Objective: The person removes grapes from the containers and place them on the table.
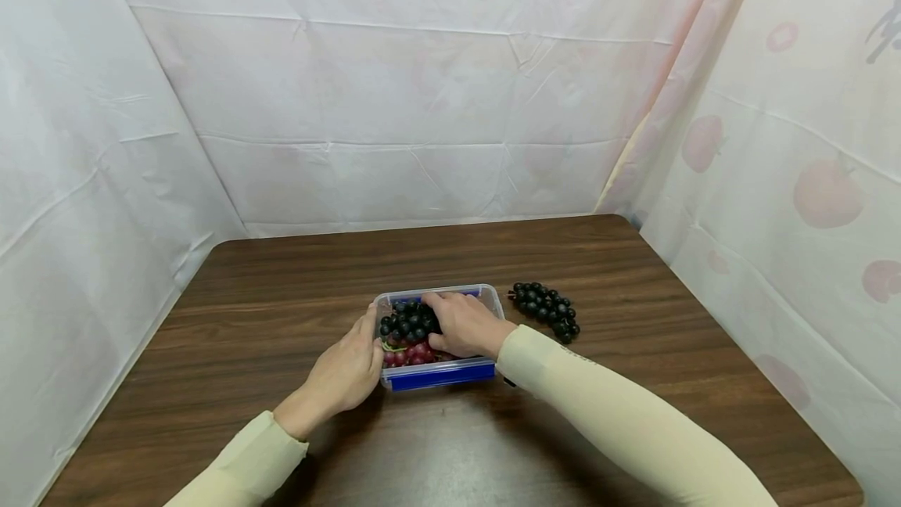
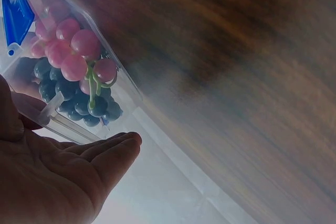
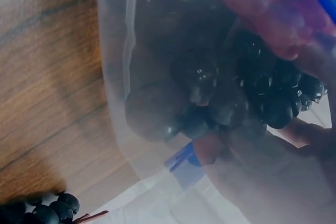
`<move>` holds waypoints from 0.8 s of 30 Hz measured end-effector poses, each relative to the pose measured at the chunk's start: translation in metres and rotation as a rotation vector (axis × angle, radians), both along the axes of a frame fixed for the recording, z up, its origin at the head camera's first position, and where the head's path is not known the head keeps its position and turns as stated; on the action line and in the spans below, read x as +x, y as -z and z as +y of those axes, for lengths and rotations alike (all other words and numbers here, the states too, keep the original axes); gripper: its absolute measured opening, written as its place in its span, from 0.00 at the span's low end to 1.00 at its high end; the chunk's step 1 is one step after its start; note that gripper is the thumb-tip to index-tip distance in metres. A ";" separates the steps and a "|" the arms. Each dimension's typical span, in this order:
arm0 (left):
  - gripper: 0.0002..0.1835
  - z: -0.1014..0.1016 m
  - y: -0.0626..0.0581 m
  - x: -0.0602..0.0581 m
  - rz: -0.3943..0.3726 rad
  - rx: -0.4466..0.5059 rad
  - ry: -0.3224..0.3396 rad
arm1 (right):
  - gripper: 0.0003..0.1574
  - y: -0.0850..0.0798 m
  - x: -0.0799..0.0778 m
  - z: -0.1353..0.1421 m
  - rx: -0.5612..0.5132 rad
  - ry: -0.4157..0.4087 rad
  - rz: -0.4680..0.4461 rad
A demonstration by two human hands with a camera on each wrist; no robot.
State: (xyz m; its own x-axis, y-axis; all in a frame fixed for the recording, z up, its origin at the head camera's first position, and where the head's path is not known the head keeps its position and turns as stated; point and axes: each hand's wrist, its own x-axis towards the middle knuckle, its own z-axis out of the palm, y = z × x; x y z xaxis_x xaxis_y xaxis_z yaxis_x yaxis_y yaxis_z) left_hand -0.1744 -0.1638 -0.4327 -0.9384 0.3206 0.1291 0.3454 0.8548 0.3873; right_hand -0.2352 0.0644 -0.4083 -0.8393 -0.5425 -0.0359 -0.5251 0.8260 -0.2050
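A clear plastic box (image 1: 439, 375) with blue clips stands on the table. Inside lie a bunch of black grapes (image 1: 408, 322) and, nearer the front, a bunch of red grapes (image 1: 415, 354). My left hand (image 1: 349, 366) rests along the box's left end with its fingers straight; the left wrist view shows its palm (image 2: 63, 177) beside the clear wall. Reaching in over the rim, my right hand (image 1: 464, 325) holds the black grapes between thumb and fingers. Through the cloudy wall in the right wrist view, its fingers (image 3: 212, 150) press up against dark grapes (image 3: 278, 106).
Another bunch of black grapes (image 1: 543, 308) lies on the brown wooden table (image 1: 303, 272), just right of the box. White cloth (image 1: 415, 100) hangs behind the table and along both sides.
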 end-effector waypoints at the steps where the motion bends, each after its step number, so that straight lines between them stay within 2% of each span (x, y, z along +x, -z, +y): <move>1: 0.34 0.000 0.000 0.000 0.000 0.000 0.001 | 0.42 0.000 0.000 0.000 -0.002 -0.003 0.004; 7: 0.34 -0.001 -0.001 0.000 -0.009 -0.004 0.002 | 0.40 0.002 0.001 -0.001 -0.007 -0.013 0.024; 15: 0.34 -0.001 -0.003 0.000 -0.031 -0.002 -0.001 | 0.35 0.004 0.000 -0.003 -0.065 -0.011 -0.025; 20: 0.34 -0.001 -0.003 0.000 -0.025 0.002 0.000 | 0.32 0.006 -0.001 -0.003 -0.087 -0.037 -0.013; 24: 0.34 -0.001 -0.003 0.000 -0.023 0.003 -0.001 | 0.34 0.009 -0.003 0.000 -0.100 -0.062 0.014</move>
